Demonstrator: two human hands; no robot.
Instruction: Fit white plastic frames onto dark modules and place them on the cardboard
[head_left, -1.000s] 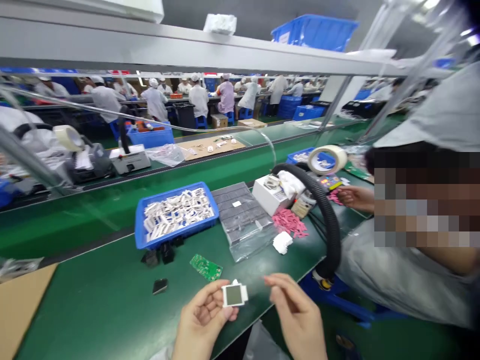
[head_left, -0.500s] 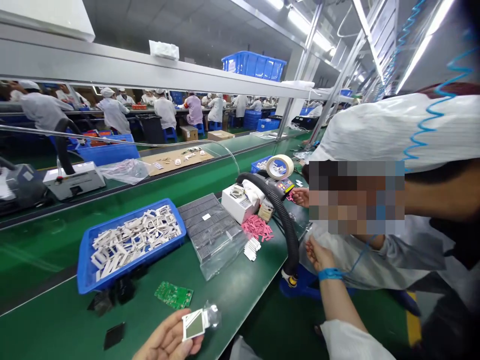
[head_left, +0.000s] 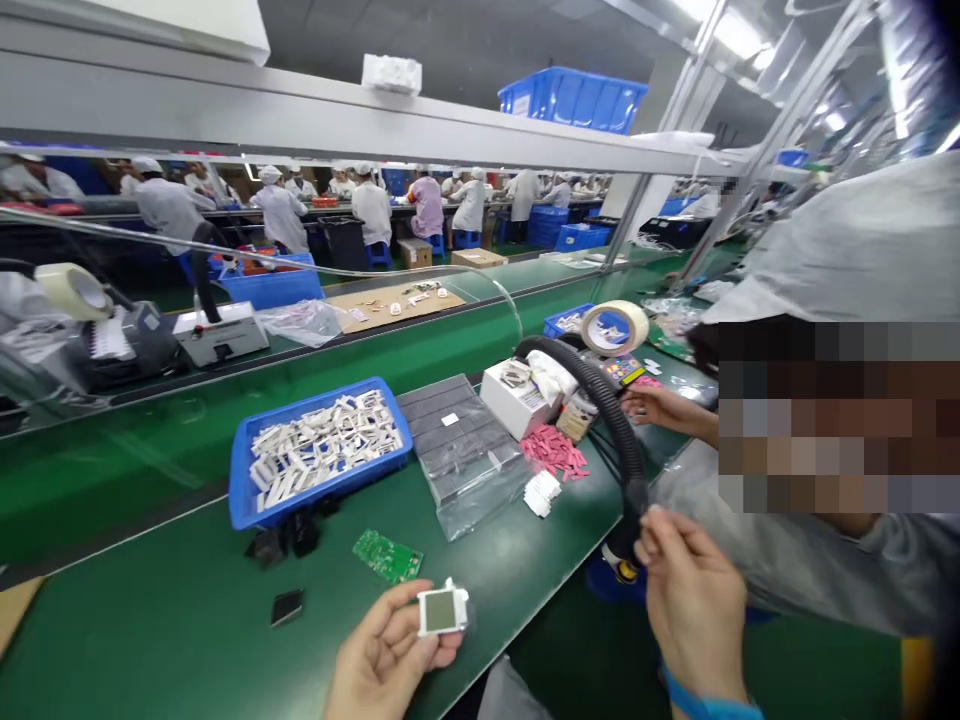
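My left hand (head_left: 390, 655) is closed on a small LCD module (head_left: 441, 611), a grey-green screen in a white frame, held face up over the bench. Clear film shows at the module's right edge. With a blue strap on its wrist, my right hand (head_left: 694, 595) is raised in front of the black hose, thumb and fingertips pinched together. Anything in that pinch is too small to make out. A green circuit board (head_left: 388, 556) lies just behind my left hand. Further left on the bench is a small dark panel (head_left: 286, 607).
A blue tray (head_left: 240, 470) of white frames stands at the left, beside bagged grey trays (head_left: 465, 450). Pink strips (head_left: 553, 452), white pieces (head_left: 541, 494) and a black hose (head_left: 619, 410) lie to the right. A co-worker's hand (head_left: 660, 407) is beyond them.
The view has swung left, so the bench appears further right. My right hand has come nearer to me, away from the co-worker's side. The LCD module has turned to face me more squarely.
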